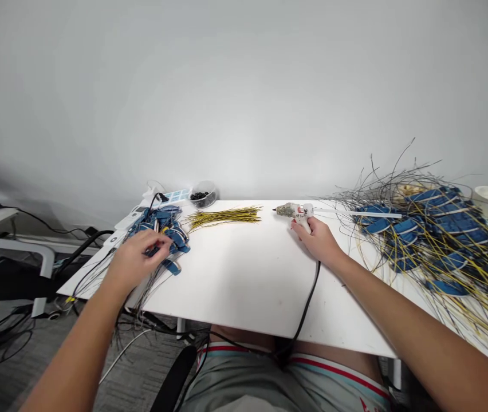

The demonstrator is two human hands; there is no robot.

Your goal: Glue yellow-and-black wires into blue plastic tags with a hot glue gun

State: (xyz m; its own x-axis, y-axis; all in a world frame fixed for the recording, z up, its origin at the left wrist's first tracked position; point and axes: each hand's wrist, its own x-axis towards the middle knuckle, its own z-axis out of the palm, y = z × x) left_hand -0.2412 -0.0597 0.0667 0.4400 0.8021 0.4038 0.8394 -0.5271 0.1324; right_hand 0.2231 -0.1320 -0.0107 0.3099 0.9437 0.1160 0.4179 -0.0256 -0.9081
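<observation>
My right hand [316, 237] is wrapped round the handle of a hot glue gun [295, 212]. Its dirty nozzle points left, and a long white glue stick [373, 214] sticks out of the back. My left hand [138, 257] is over a pile of blue strap-like pieces [177, 236] with dark wires, on the left of the table. Its fingers are curled in towards the thumb; whatever is between them is hidden. Between the two hands lies a bundle of thin yellow and black wires [227, 216].
A clear bowl of small black parts [203, 195] stands near the wall. On the right, a big heap of blue pieces [445, 223] with long yellow and black wires spreads over the white table [244, 280]. The gun's black cord [310, 303] hangs over the front edge.
</observation>
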